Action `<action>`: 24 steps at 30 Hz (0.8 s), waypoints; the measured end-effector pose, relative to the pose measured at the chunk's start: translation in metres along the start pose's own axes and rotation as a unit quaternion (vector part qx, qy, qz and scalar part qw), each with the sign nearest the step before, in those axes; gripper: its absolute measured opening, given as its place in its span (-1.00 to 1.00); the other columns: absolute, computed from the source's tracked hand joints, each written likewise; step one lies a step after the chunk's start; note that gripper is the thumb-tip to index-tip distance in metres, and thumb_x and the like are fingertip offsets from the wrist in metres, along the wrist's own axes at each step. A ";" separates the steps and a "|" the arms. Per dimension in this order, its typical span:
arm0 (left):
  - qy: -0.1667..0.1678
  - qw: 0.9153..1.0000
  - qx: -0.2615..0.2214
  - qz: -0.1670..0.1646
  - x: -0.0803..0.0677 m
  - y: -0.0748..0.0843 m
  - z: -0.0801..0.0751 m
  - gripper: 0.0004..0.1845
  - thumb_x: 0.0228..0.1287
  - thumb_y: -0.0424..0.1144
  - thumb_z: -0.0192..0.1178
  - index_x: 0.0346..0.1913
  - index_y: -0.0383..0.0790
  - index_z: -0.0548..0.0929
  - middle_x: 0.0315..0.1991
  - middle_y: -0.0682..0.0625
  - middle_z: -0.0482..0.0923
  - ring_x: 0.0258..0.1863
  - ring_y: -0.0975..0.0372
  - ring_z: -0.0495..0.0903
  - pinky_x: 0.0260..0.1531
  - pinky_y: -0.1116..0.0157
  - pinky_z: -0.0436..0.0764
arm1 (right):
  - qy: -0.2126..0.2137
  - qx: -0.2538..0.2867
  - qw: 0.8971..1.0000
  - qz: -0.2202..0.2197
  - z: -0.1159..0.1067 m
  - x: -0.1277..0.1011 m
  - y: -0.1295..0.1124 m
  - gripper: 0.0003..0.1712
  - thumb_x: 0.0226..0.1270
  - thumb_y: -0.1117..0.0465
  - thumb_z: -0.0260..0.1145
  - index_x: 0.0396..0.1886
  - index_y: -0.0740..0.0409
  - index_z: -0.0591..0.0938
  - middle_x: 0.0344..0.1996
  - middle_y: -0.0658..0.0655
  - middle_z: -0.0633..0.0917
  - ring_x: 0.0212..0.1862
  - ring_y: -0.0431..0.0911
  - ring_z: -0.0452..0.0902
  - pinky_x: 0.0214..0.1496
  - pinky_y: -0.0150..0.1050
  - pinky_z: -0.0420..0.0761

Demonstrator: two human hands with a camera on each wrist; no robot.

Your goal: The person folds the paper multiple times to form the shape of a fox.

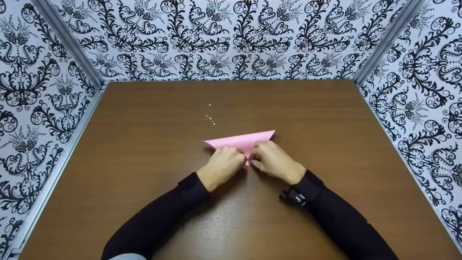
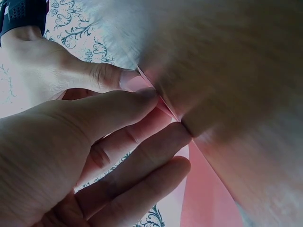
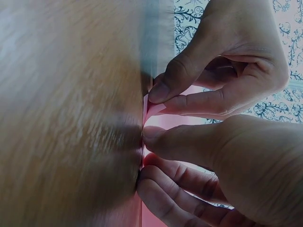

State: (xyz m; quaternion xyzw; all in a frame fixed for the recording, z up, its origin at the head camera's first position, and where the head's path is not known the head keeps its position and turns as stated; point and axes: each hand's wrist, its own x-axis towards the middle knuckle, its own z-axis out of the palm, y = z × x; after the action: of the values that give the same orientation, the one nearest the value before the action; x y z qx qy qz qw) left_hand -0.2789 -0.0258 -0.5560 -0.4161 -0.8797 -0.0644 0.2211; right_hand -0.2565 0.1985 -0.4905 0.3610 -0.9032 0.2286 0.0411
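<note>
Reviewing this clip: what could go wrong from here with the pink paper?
Both hands, left and right, work at the near part of the pink paper, so a slightly uneven pull there could crease or tear it.

Its far edge lies slanted and unheld on the table, so the sheet might swivel or slide.

In the head view, the hands hide much of the near part, so a skewed crease could go unnoticed.
</note>
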 end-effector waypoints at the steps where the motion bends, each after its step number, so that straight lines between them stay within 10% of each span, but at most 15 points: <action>1: 0.001 1.000 0.000 0.001 0.000 0.000 0.000 -0.77 0.45 0.02 0.56 -0.37 0.04 0.90 -0.40 0.13 0.85 -0.46 0.11 0.83 -0.48 0.06 0.83 | 0.000 0.001 1.000 0.000 0.000 0.000 0.000 -0.90 0.45 0.38 0.68 -0.30 0.15 0.96 -0.34 0.10 0.87 -0.31 -0.05 0.71 -0.22 -0.32 0.57; 9: 0.015 0.999 0.031 0.018 -0.003 -0.008 0.023 -0.80 0.46 -0.02 0.58 -0.37 0.10 0.89 -0.40 0.20 0.83 -0.48 0.19 0.81 -0.47 0.12 0.84 | 0.000 0.002 1.000 0.009 0.000 0.001 -0.001 -0.91 0.43 0.38 0.68 -0.31 0.15 0.96 -0.34 0.09 0.89 -0.30 -0.07 0.72 -0.22 -0.29 0.61; 18: -0.021 1.000 -0.002 -0.001 0.007 0.015 -0.063 -0.84 0.35 -0.25 0.66 -0.40 -0.01 0.91 -0.37 0.12 0.89 -0.40 0.11 0.88 -0.35 0.10 0.90 | 0.010 0.001 1.000 0.029 0.002 0.000 -0.001 -0.93 0.44 0.33 0.71 -0.27 0.10 0.98 -0.30 0.07 0.92 -0.26 -0.05 0.79 -0.16 -0.17 0.73; 24: -0.041 0.999 -0.016 -0.018 0.008 0.015 -0.072 -0.83 0.33 -0.30 0.65 -0.41 -0.03 0.90 -0.37 0.09 0.89 -0.38 0.08 0.89 -0.32 0.06 0.91 | 0.006 0.001 0.999 0.039 0.001 0.001 -0.001 -0.93 0.43 0.33 0.72 -0.27 0.08 0.99 -0.30 0.07 0.92 -0.25 -0.06 0.79 -0.13 -0.10 0.79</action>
State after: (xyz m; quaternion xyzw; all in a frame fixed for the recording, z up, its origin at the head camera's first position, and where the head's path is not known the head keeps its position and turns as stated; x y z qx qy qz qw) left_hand -0.2479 -0.0321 -0.4893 -0.4063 -0.8940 -0.0652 0.1773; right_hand -0.2561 0.1970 -0.4911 0.3239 -0.9162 0.2331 0.0375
